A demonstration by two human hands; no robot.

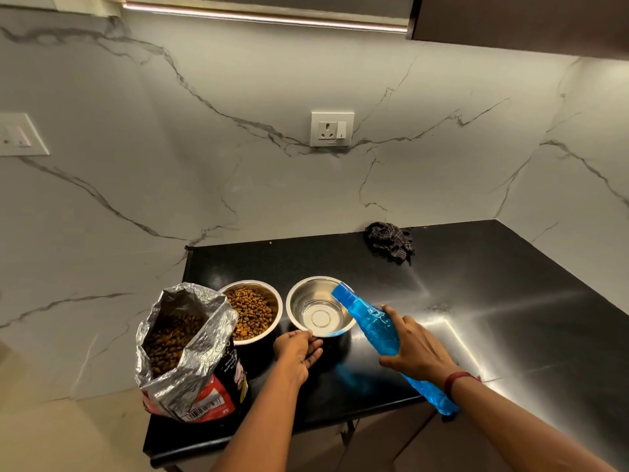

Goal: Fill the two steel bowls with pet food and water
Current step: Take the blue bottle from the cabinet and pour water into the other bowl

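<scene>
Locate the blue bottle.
Head view, right of centre: the blue bottle is tilted in the right hand, its top end over the right steel bowl, whose near rim the left hand holds.

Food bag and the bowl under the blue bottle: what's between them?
The kibble-filled steel bowl stands between the food bag and the other steel bowl, in the head view.

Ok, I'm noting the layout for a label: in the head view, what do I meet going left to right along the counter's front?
Food bag → bowl of kibble → second steel bowl → blue bottle. The cloth is skipped: it overlaps the bottle.
</scene>
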